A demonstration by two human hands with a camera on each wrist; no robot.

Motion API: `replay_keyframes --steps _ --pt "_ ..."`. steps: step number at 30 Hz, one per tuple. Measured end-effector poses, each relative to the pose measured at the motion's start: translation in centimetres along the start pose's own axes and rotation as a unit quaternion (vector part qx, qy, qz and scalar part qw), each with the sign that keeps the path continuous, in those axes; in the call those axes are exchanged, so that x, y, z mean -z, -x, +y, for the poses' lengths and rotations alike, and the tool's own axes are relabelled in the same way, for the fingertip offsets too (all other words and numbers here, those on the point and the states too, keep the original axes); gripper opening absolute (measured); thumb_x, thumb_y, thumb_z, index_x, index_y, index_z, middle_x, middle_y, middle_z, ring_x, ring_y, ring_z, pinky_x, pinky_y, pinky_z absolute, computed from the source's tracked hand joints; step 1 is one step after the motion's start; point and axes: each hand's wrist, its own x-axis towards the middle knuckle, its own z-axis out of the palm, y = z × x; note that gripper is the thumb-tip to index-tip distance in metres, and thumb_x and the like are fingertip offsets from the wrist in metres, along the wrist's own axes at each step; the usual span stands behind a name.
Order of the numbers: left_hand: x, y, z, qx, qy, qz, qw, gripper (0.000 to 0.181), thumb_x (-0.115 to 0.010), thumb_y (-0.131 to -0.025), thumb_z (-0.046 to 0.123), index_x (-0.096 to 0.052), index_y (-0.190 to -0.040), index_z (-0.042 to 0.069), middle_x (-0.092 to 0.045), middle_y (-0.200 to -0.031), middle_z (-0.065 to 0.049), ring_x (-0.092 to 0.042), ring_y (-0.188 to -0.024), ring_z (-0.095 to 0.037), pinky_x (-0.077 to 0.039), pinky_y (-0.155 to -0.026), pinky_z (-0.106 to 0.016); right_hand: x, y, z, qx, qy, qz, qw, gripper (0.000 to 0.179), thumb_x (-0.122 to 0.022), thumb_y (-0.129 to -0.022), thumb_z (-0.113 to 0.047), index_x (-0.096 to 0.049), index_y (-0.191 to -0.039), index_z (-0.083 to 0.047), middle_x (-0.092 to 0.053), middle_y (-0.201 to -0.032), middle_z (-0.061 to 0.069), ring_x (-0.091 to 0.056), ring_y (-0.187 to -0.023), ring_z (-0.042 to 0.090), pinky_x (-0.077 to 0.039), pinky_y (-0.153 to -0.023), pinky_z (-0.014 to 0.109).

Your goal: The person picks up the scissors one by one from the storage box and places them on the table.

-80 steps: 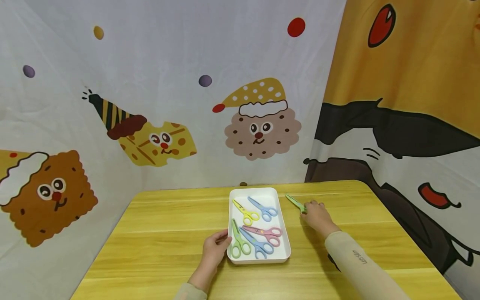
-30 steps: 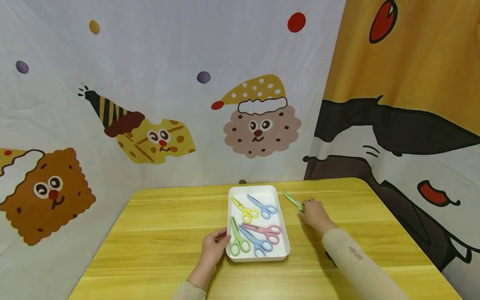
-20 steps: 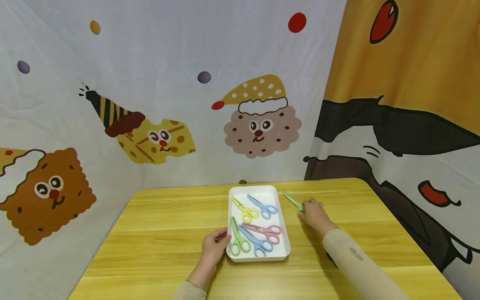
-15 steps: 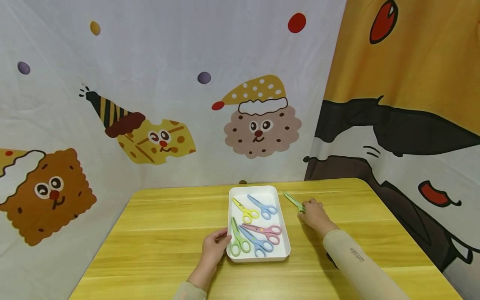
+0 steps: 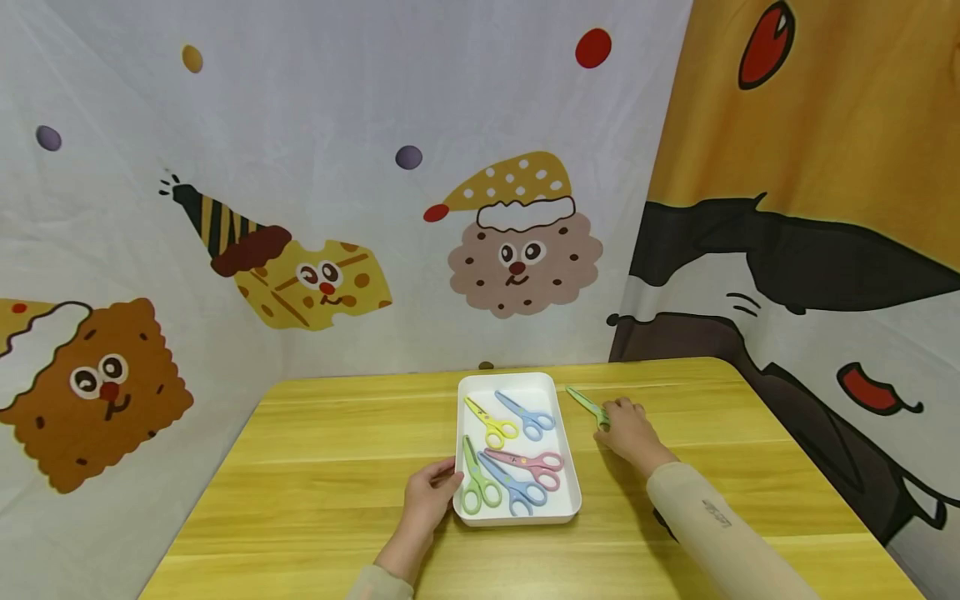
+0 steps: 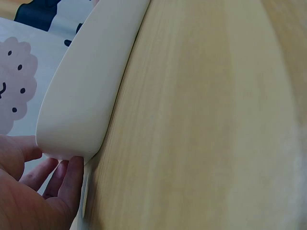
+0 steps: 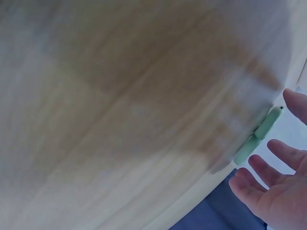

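A shallow white tray (image 5: 517, 518) stands mid-table in the head view. My left hand (image 5: 427, 496) grips its left side, the thumb at the rim and the fingertips low against the outer wall, as the left wrist view shows. Inside lie yellow scissors (image 5: 493, 432), pink scissors (image 5: 517, 459), green scissors (image 5: 470, 457), and blue scissors at the back (image 5: 516, 406) and front (image 5: 501, 475). Right of the tray, another green pair of scissors (image 5: 585, 402) lies on the table. My right hand (image 5: 632, 429) is over its handles, fingers loosely bent and spread around them.
The wooden table (image 5: 315, 467) has rounded far corners. A curtain (image 5: 337, 167) with cartoon biscuits and cheese hangs right behind it. A dark object (image 5: 664, 525) shows beneath the right sleeve (image 5: 720, 525).
Since the oldest frame, my right hand and the loose green scissors have shifted slightly left towards the tray. Over the last second, nothing but a small camera sway shows. The left hand stays put.
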Motion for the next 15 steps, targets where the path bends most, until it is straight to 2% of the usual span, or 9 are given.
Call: replay_keyframes --steps 7,15 --pt "0.1 0.2 0.2 -0.001 -0.002 -0.001 1.0 0.034 -0.068 -0.087 0.009 -0.063 -0.116 -0.006 -0.065 -0.11 -0.023 -0.063 -0.096 -0.023 -0.054 -0.074 -0.021 0.2 0.0 -0.9 0.02 0.0 0.039 0.9991 0.06 -0.069 -0.086 -0.025 -0.048 -0.133 0.005 -0.041 -0.136 0.031 -0.037 -0.123 0.051 -0.036 -0.099 0.063" --pt "0.1 0.1 0.3 0.009 0.005 -0.004 0.9999 0.035 -0.066 -0.088 0.01 -0.062 -0.118 -0.007 -0.065 -0.11 -0.023 -0.063 -0.092 -0.019 -0.055 -0.07 -0.025 0.6 0.4 -2.3 0.071 -0.008 0.079 0.9943 0.057 -0.066 -0.088 -0.027 -0.049 -0.132 0.004 -0.041 -0.138 0.031 -0.037 -0.125 0.051 -0.033 -0.102 0.063"
